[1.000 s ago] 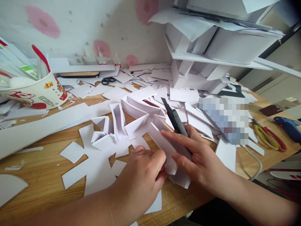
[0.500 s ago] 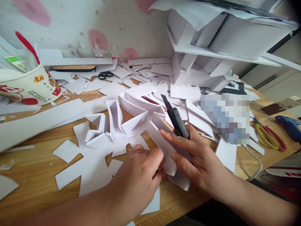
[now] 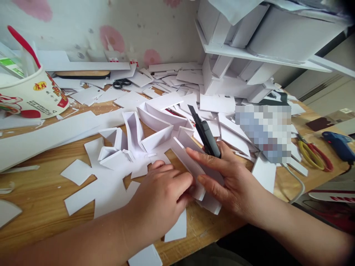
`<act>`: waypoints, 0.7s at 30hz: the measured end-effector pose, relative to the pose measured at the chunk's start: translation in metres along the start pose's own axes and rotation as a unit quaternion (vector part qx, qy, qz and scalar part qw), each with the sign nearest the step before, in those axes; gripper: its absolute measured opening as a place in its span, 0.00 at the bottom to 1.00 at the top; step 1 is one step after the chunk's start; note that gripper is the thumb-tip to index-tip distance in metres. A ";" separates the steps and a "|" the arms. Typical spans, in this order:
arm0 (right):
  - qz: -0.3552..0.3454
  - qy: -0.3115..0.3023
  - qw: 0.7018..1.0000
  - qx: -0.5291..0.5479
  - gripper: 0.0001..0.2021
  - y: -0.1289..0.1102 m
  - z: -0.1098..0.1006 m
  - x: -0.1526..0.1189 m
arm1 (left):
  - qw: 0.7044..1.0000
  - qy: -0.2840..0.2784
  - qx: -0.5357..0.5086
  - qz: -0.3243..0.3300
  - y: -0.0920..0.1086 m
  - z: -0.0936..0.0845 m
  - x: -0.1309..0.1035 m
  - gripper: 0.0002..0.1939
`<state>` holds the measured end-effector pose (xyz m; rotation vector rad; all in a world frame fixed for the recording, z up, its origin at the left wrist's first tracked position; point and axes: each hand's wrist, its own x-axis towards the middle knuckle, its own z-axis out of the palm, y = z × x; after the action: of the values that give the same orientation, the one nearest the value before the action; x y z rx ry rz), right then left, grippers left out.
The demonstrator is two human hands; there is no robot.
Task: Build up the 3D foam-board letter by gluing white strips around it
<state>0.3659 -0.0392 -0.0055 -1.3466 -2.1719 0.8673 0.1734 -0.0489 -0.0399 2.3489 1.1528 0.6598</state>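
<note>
A black utility knife (image 3: 207, 136) with its blade out is tucked in my right hand (image 3: 233, 179), pointing up and to the left. The fingers of that hand also press along an upright white foam board strip (image 3: 188, 160), which forms a narrow channel with a second board behind it. At the near end of this strip, my left hand (image 3: 166, 195) is closed with its fingertips pinching the board's edge; the fingertips are partly hidden. Left of the strip lies a flat, cut-out foam board base (image 3: 111, 188) bearing several upright walls (image 3: 156, 138).
Foam board offcuts (image 3: 177, 79) litter the back. A white shelved model (image 3: 233, 87) stands at back right. A paper cup (image 3: 30, 94), black scissors (image 3: 122, 83), yellow-and-red-handled scissors (image 3: 313, 155), a blue glue gun (image 3: 337, 146) and a blurred object with a cable (image 3: 301, 184) surround the work.
The view has shifted slightly. My left fingers have loosened a little from a tighter curl near the strip's end. My right hand keeps its hold on the knife and boards.
</note>
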 end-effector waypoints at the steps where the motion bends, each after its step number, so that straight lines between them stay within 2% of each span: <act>1: 0.001 0.003 1.000 0.004 0.24 0.000 0.001 0.000 | 1.000 -0.002 -0.002 0.003 0.000 -0.001 0.000 0.10; 10: 0.014 0.003 1.000 0.013 0.23 0.000 0.001 0.000 | 1.000 0.000 -0.019 -0.013 0.005 -0.007 0.005 0.12; 15: 0.005 0.019 1.000 0.004 0.24 0.000 0.003 0.001 | 1.000 -0.011 -0.015 0.002 0.002 -0.007 0.007 0.13; 21: 0.043 0.025 0.999 0.003 0.22 -0.001 0.006 -0.003 | 1.000 -0.024 0.001 0.006 -0.002 -0.007 0.009 0.14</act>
<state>0.3625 -0.0434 -0.0093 -1.4538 -2.0861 0.8618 0.1734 -0.0391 -0.0334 2.3626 1.1202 0.6019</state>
